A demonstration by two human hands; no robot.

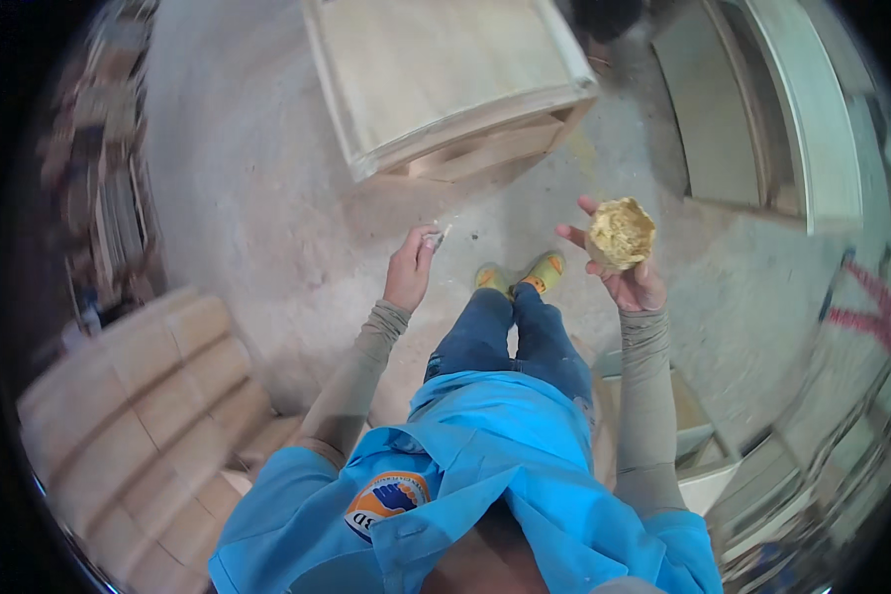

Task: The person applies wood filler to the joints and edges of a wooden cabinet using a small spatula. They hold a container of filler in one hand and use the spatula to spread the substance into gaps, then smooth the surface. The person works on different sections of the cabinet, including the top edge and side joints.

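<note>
My left hand [410, 267] is closed on a small thin blade-like tool [443, 237], grey with a pale edge, that pokes out past the fingertips. Its exact kind is too small to make out. On my right hand [636, 288] rests a round, rough-rimmed cup of yellowish paste [621, 234]. The thumb and fingers curl around and under it, with some fingertips showing on its left side. Both hands are held out over the floor, apart from each other. Beyond them stands a pale wooden cabinet [455, 74], touched by neither hand.
Another wooden cabinet [708, 109] stands at the far right. Stacked wooden panels [148, 396] fill the near left, and wood pieces [119, 223] line the left side. A drawer-like wooden box [708, 465] is by my right arm. A red-and-white striped thing [876, 307] lies at the right.
</note>
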